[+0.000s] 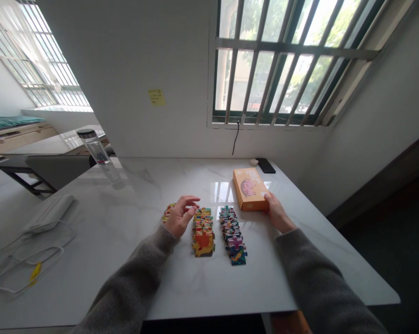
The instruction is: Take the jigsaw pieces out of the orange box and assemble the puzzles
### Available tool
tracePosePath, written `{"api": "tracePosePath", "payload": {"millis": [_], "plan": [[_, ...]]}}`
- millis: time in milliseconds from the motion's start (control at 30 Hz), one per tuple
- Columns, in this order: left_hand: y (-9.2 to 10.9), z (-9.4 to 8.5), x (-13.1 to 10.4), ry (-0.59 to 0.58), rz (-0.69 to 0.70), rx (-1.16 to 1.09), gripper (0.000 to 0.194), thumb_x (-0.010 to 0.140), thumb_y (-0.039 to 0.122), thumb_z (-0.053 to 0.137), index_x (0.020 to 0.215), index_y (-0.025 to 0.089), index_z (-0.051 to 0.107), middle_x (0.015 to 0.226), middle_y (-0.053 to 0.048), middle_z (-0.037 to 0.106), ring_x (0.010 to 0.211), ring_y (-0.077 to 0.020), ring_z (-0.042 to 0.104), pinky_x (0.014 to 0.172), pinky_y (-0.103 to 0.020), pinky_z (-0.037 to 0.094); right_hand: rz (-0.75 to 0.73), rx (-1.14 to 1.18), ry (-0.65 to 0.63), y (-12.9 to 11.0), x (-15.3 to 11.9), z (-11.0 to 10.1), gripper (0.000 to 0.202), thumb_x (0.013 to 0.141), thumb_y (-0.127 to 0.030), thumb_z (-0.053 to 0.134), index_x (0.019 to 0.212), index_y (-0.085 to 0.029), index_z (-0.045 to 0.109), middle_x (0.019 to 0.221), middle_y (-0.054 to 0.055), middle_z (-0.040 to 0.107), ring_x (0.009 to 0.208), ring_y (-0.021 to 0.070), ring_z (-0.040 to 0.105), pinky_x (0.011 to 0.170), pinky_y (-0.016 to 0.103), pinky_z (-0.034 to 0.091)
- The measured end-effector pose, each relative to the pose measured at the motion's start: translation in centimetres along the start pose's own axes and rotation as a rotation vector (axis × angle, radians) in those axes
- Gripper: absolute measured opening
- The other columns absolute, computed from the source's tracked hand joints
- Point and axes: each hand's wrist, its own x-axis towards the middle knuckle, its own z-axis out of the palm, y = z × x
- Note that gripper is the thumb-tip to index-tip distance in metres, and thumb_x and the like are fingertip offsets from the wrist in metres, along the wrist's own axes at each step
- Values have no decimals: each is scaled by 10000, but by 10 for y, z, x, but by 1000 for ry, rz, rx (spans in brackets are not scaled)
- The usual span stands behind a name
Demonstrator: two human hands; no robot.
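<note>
Hiding leftmost puzzle row (168, 212): left hand (180, 218); rt hand (276, 213) touching box (250, 189).

Box (250, 189) right-behind puzzle rows (218, 229); bottle (95, 147) far left, apparently table's edge.

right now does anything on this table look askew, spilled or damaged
Nothing looks spilled or broken. The puzzle pieces lie in tidy rows: one beside the left hand, another to its right. The orange box, touched by the right hand, sits slightly turned. The water bottle only appears tilted, likely lens distortion.
</note>
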Motion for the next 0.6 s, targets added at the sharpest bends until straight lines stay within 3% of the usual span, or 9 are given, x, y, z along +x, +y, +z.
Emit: {"api": "tracePosePath", "payload": {"millis": [133, 233, 333, 433, 600], "plan": [[-3, -2, 0, -11, -3, 15, 260, 944, 329, 552, 1150, 190, 629, 1177, -90, 573, 963, -194, 641, 776, -303, 556, -128, -345, 111, 4, 10, -9, 542, 879, -505, 413, 1204, -137, 642, 1064, 117, 700, 900, 249, 614, 736, 335, 493], [-4, -3, 0, -24, 5, 46, 260, 957, 328, 531, 1160, 190, 616, 1200, -91, 554, 967, -184, 637, 791, -300, 554, -180, -474, 215, 1, 4, -10, 498, 868, -454, 459, 1179, -124, 664, 1144, 169, 651, 1070, 316, 543, 944, 444, 413], [-3, -3, -1, -35, 9, 78, 257, 959, 331, 528, 1152, 188, 621, 1207, -98, 554, 971, -187, 637, 793, -306, 553, -417, -804, 290, -8, -15, 4, 494, 903, -435, 464, 1292, -169, 611, 1256, 180, 565, 1157, 348, 467, 985, 498, 352], [-3, -3, -2, -54, 3, 105, 253, 956, 333, 533, 1140, 189, 631, 1185, -96, 573, 964, -190, 643, 786, -307, 548, -691, -1061, 236, -16, -34, 23, 470, 926, -463, 481, 1312, -219, 592, 1331, 147, 509, 1241, 334, 398, 1047, 486, 289], [-3, -2, -3, -88, -3, 128, 252, 962, 342, 531, 1132, 188, 636, 1150, -88, 594, 943, -181, 649, 790, -301, 537, -738, -1231, 203, -17, -38, 36, 502, 894, -502, 527, 1331, -258, 558, 1269, 138, 535, 1248, 348, 344, 1024, 503, 257]]}}
